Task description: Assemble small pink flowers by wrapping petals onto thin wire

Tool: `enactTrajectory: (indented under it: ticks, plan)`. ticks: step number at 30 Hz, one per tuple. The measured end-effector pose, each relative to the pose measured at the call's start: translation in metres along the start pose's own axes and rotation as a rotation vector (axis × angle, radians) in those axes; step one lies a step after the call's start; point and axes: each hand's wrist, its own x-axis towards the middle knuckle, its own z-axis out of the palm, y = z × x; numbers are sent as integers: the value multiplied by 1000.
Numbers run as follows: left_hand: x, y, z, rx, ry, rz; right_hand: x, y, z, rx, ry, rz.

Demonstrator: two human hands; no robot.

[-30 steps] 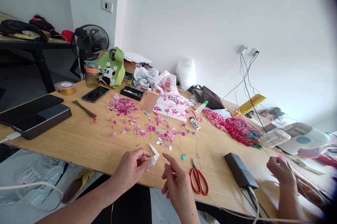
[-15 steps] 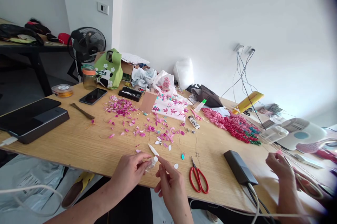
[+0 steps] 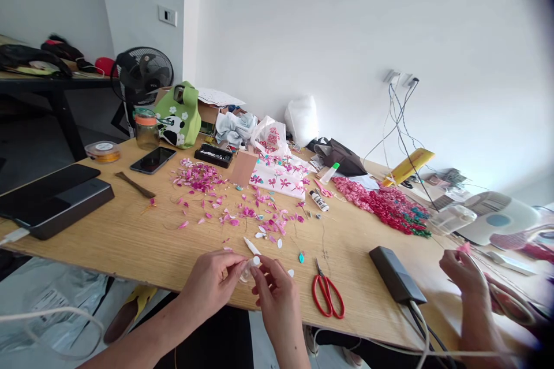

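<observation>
A small clear bottle [image 3: 246, 274] with a white cap [image 3: 256, 260] is at the table's front edge. My left hand [image 3: 214, 279] pinches the bottle between thumb and fingers. The thumb and forefinger of my right hand [image 3: 279, 294] close on the cap, its other fingers curled beneath. Just beyond the hands lies a white pointed tube [image 3: 251, 246]. White oval pieces [image 3: 279, 243] and a teal leaf-shaped piece [image 3: 301, 257] on a thin wire lie around it. Pink and magenta petals [image 3: 201, 176] spread over the table behind.
Red-handled scissors [image 3: 328, 295] lie right of my hands, near a dark power adapter [image 3: 396, 274] with cables. A co-worker's hand [image 3: 465, 274] holds something pink at the right. Phone [image 3: 153, 160], black device [image 3: 78, 207] and flower-covered white sheet [image 3: 281, 178] lie farther off.
My right hand's fingers have come up to the bottle's cap and closed on it; before, the forefinger only pointed beside it. My left hand keeps its hold on the bottle.
</observation>
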Motion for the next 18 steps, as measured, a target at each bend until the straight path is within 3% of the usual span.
enactTrajectory:
  ticks: [5,10,14,18]
  plan:
    - [10,-1,-13,-132,-93,-11,6,-3,-5,28,-51,9]
    - [17,-16,-15,-411,-245,-213,11,-4,-10,84,-133,14]
    - [20,-26,-8,-554,-241,-310,15,-3,-12,108,-169,17]
    - [22,-29,-3,-675,-182,-267,18,-3,-13,133,-185,16]
